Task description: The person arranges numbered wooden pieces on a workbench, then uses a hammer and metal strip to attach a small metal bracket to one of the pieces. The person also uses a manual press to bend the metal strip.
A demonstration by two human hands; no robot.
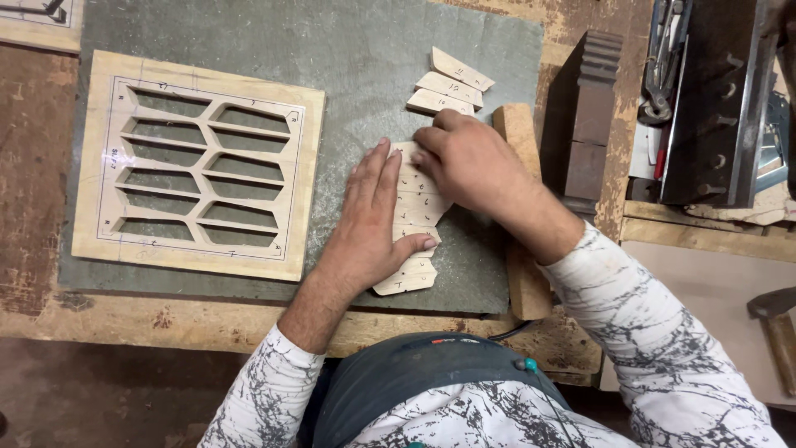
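A pale wooden panel (91, 166) with a cut-out lattice of long hexagonal slots lies on a grey-green mat (356, 58) at the left. To its right a row of small flat wooden cut-out pieces (414, 203) is laid side by side on the mat. My left hand (373, 220) rests flat on the left side of this row, thumb on a lower piece. My right hand (468, 162) presses its curled fingers on the upper pieces of the row. Three more small pieces (452, 83) lie fanned just beyond my right hand.
A long wooden block (518, 133) lies along the mat's right edge under my right forearm. A dark stepped wooden block (589, 108) stands right of it. Metal tools and clamps (705, 99) fill the far right. A hammer head (771, 303) shows at right.
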